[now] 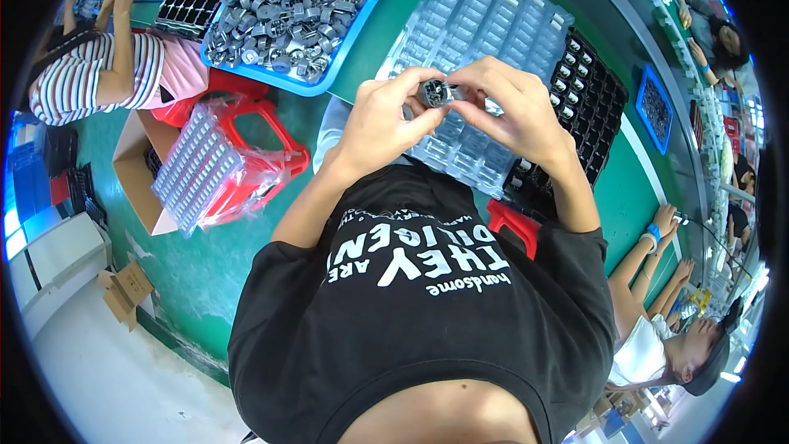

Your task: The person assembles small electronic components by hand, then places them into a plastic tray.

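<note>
- Grey cylindrical part (434, 94) is held up between the two hands, above the left portion of a clear plastic tray (436, 45). Its open end, with dark internal detail, faces the wearer.
- Left hand (383, 117) pinches the part between thumb and fingers. Only the tips bear on it, so a smooth round wall could roll or slip if the squeeze slackened.
- Right hand (514, 111) has thumb and forefinger pinching at the part's right side, where a silvery bit shows. Whether that bit is a separate piece cannot be told. Uneven pressure from these two fingertips might twist the part or bend something small inside its open end.
- A dropped part would probably land in the clear tray, whose rows already carry pale pieces; the knock could unseat some of them or scuff the part.
- A black tray (600, 94), partly filled with similar-looking pieces, sits to the right, close to the right forearm. A careless sweep of that arm could jog it and tip pieces out of their pockets.
- Loose grey parts (288, 8) lie heaped in a blue bin (311, 89) at the left. Its near corner reaches past the edge of the green table (378, 53), so a bump there might spill the top of the heap.
</note>
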### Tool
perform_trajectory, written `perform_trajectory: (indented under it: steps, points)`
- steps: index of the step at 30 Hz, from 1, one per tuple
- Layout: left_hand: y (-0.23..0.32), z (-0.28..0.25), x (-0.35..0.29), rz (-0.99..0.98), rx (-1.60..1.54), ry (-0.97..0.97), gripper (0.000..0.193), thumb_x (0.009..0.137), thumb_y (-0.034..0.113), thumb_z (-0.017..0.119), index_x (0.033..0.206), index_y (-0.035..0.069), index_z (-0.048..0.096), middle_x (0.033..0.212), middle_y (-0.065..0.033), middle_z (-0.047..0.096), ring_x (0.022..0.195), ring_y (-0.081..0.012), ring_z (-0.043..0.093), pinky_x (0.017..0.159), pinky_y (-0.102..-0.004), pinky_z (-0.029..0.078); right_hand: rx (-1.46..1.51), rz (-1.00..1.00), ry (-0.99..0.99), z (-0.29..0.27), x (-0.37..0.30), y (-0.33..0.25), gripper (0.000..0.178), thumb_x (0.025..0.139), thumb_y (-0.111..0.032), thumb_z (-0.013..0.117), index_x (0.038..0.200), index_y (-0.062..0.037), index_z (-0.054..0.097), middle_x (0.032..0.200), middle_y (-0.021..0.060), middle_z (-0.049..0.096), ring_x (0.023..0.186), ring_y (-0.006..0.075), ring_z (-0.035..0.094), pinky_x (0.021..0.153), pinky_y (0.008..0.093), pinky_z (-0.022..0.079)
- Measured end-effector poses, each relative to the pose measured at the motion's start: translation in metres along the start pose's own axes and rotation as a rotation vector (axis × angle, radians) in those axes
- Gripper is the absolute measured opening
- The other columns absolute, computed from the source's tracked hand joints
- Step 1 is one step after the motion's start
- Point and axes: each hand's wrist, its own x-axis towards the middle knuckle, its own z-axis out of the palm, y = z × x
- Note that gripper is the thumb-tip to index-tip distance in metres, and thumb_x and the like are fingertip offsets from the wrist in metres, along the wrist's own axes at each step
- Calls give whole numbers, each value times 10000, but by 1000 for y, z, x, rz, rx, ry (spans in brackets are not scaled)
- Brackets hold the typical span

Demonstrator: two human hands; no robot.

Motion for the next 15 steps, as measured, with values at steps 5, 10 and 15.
perform_trajectory:
  steps: [5, 10, 15]
  points:
    - [-4, 3, -1, 123, 90, 10, 346, 790, -12, 696, 1121, -55, 606, 669, -92, 666, 596, -134, 689, 532, -236, 492, -59, -85, -7, 0, -1, 0, 323, 751, -96, 787, 1016, 7, 635, 842, 94, 641, 677, 207, 643, 570, 298, 513]
    - [-3, 4, -2, 139, 104, 4, 342, 791, -19, 681, 1122, -56, 603, 682, -100, 674, 595, -143, 690, 531, -245, 494, -160, -142, -14, 2, -1, -3, 339, 721, -123, 798, 987, 6, 633, 832, 95, 639, 691, 230, 645, 575, 317, 518]
    - [2, 1, -2, 150, 165, -36, 341, 787, -15, 686, 1115, -58, 602, 687, -108, 674, 603, -162, 696, 538, -257, 503, -168, -175, -27, 3, -2, 0, 332, 715, -127, 795, 973, 8, 636, 831, 88, 641, 699, 238, 644, 587, 322, 521]
